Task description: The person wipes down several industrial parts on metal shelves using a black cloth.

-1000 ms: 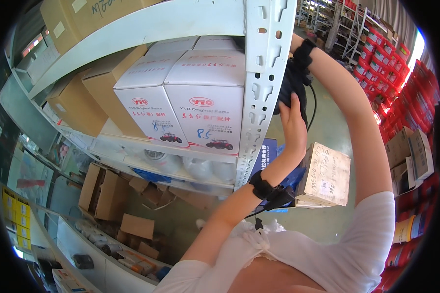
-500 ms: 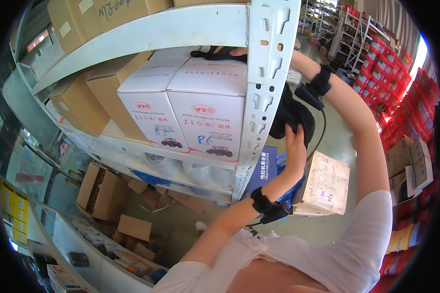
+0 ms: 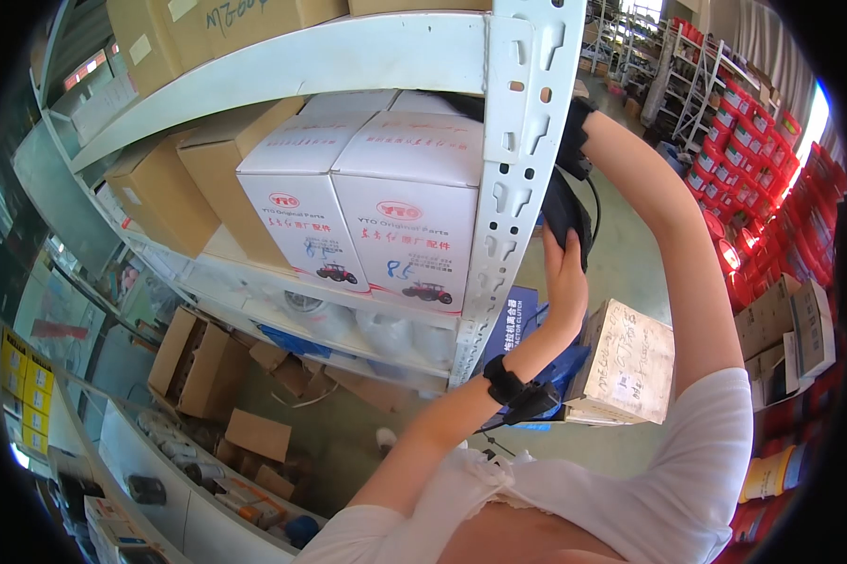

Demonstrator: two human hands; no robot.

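My left hand (image 3: 565,273) is closed on a piece of black cloth-like material (image 3: 563,214), beside the white perforated shelf upright (image 3: 508,179). A dark end of what seems the same material shows at the top rear of a white carton (image 3: 407,211), left of the upright. My right arm reaches up and leftward behind the upright, a black band (image 3: 574,136) at its wrist; the right hand is hidden there. Another white carton (image 3: 303,202) stands against the first. Around my left wrist is a black strap (image 3: 504,378) with a small device.
Brown cartons (image 3: 160,193) share the shelf, and more stand above. A worn carton (image 3: 623,362) and a blue box (image 3: 515,324) are beyond my left forearm. Red buckets (image 3: 738,141) are stacked at the far right. Open cardboard boxes (image 3: 198,362) lie low on the left.
My right hand has drawn back from the carton top and gone behind the upright, the black material's end shifting right with it. My left hand still grips the material.
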